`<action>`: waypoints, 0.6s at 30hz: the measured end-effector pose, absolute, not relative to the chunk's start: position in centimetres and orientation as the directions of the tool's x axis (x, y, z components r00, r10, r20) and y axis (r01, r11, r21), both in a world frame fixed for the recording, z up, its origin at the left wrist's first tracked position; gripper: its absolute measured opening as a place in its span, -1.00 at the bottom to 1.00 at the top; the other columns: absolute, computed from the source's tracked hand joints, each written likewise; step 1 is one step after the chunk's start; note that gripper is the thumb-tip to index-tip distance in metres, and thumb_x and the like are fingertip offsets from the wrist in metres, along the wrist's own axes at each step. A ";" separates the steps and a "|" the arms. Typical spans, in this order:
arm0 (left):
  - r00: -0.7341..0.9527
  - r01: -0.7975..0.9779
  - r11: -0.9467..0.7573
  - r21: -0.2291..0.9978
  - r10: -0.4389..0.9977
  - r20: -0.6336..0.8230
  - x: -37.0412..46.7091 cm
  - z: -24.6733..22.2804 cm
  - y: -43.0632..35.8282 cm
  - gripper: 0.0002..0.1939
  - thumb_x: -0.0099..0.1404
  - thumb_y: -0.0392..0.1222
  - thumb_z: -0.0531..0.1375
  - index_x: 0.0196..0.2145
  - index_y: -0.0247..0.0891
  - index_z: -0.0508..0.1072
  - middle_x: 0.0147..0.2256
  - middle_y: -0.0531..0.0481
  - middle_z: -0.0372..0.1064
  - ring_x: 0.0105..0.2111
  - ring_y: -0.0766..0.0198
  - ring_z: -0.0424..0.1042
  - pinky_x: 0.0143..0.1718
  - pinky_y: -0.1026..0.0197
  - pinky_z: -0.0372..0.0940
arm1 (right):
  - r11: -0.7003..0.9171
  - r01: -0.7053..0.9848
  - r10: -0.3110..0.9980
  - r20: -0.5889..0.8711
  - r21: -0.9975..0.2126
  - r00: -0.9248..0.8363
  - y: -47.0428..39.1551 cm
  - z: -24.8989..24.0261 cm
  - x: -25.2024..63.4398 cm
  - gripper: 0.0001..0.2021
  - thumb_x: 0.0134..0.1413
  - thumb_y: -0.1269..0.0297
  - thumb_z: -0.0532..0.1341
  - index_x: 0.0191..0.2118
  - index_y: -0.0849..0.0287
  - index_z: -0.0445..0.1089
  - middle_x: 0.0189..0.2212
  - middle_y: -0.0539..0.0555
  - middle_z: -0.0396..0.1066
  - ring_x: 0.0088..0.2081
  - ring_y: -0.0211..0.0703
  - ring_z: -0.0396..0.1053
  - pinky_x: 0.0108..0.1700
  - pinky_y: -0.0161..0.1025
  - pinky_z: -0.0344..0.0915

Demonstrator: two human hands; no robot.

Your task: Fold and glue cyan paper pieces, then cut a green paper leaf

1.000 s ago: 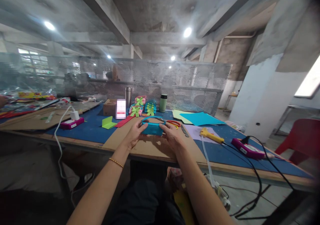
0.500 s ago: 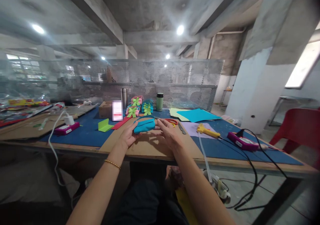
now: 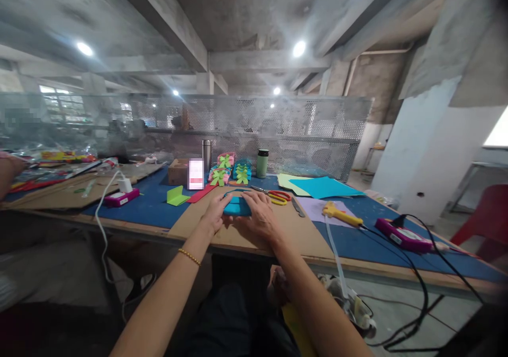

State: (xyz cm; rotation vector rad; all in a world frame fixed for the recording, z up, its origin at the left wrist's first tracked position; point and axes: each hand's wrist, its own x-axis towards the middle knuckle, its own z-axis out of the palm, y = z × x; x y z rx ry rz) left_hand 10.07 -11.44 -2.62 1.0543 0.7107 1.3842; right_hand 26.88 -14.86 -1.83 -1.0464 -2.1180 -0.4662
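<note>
A small blue piece with a thin handle-like strip (image 3: 237,206) is held between both hands above the brown cardboard sheet (image 3: 293,236). My left hand (image 3: 214,213) grips its left end. On its right end lies my right hand (image 3: 261,214), fingers bent over the top. Just beyond my right hand are scissors with red and yellow handles (image 3: 279,197) and a dark craft knife (image 3: 297,207). Behind stand pink pieces with green bows (image 3: 219,176) and blue ones with green bows (image 3: 242,172).
A yellow glue gun (image 3: 342,214) rests on lilac sheets at the right, its cable running to a purple power box (image 3: 402,235). Blue sheets (image 3: 325,186), a green bottle (image 3: 262,163), a steel flask (image 3: 207,155) and a cardboard box (image 3: 178,172) stand further back. Part of another person's arm shows far left.
My right hand has closed in on the blue piece, which is now lower and turned more level. The whole view has shifted, so the table appears further right.
</note>
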 end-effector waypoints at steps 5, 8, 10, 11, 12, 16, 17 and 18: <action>0.125 -0.388 -0.143 0.910 0.970 0.206 10.2 -2.4 -11.8 -0.58 0.06 0.06 0.41 -0.32 -0.29 0.41 -0.59 0.13 0.27 -0.67 0.40 0.26 -0.72 0.39 0.11 | 0.564 0.826 0.581 0.709 0.004 -0.400 -14.6 -2.2 26.7 -0.39 0.10 0.08 0.34 0.22 0.20 0.29 0.14 0.26 0.37 0.10 0.18 0.21 0.12 0.04 0.07; 0.153 -0.350 -0.168 0.922 0.960 0.233 10.1 -2.6 -11.6 -0.55 0.04 0.09 0.41 -0.28 -0.29 0.45 -0.56 0.12 0.30 -0.63 0.38 0.29 -0.64 0.36 0.18 | 0.552 0.834 0.594 0.700 0.004 -0.397 -14.5 -2.2 26.9 -0.44 0.14 0.11 0.31 0.21 0.21 0.30 0.11 0.26 0.39 0.07 0.17 0.22 0.09 0.03 0.08; 0.140 -0.353 -0.217 0.910 0.950 0.280 10.1 -2.8 -11.4 -0.54 0.01 0.09 0.43 -0.30 -0.31 0.47 -0.49 0.09 0.36 -0.53 0.37 0.33 -0.52 0.33 0.26 | 0.551 0.835 0.591 0.703 0.007 -0.395 -14.4 -2.3 27.0 -0.47 0.15 0.13 0.30 0.20 0.21 0.30 0.09 0.26 0.40 0.07 0.16 0.23 0.09 0.03 0.07; 0.130 -0.360 -0.247 0.900 0.942 0.311 10.0 -2.9 -11.2 -0.55 -0.01 0.08 0.44 -0.32 -0.32 0.47 -0.46 0.08 0.38 -0.49 0.36 0.34 -0.47 0.33 0.27 | 0.549 0.836 0.591 0.704 0.007 -0.395 -14.3 -2.3 27.0 -0.47 0.15 0.13 0.30 0.19 0.20 0.31 0.09 0.25 0.40 0.06 0.16 0.23 0.09 0.03 0.07; 0.123 -0.367 -0.274 0.889 0.933 0.339 10.0 -2.9 -11.1 -0.55 -0.02 0.07 0.44 -0.34 -0.33 0.48 -0.44 0.07 0.39 -0.46 0.36 0.34 -0.43 0.33 0.27 | 0.547 0.837 0.592 0.703 0.008 -0.393 -14.3 -2.3 26.9 -0.48 0.14 0.13 0.30 0.18 0.19 0.31 0.08 0.25 0.41 0.06 0.16 0.24 0.10 0.03 0.07; 0.134 -0.383 -0.295 0.875 0.920 0.369 10.0 -3.0 -10.9 -0.57 -0.02 0.05 0.45 -0.35 -0.34 0.48 -0.43 0.05 0.38 -0.42 0.35 0.32 -0.39 0.32 0.25 | 0.546 0.838 0.590 0.704 0.013 -0.395 -14.3 -2.3 26.8 -0.46 0.13 0.07 0.31 0.18 0.19 0.32 0.07 0.24 0.42 0.07 0.17 0.24 0.11 0.04 0.06; 0.141 -0.390 -0.286 0.875 0.921 0.364 10.0 -2.9 -10.9 -0.57 -0.01 0.05 0.44 -0.35 -0.34 0.48 -0.42 0.05 0.38 -0.42 0.35 0.32 -0.39 0.32 0.25 | 0.548 0.836 0.591 0.703 0.009 -0.395 -14.3 -2.3 26.8 -0.43 0.13 0.06 0.31 0.20 0.19 0.30 0.07 0.24 0.42 0.07 0.17 0.24 0.11 0.04 0.06; 0.147 -0.395 -0.277 0.876 0.922 0.358 10.0 -2.9 -11.0 -0.57 -0.01 0.05 0.44 -0.35 -0.35 0.48 -0.42 0.04 0.38 -0.42 0.35 0.33 -0.39 0.32 0.25 | 0.549 0.836 0.593 0.702 0.005 -0.394 -14.4 -2.3 26.7 -0.41 0.12 0.05 0.32 0.21 0.18 0.29 0.07 0.23 0.42 0.07 0.17 0.24 0.11 0.04 0.06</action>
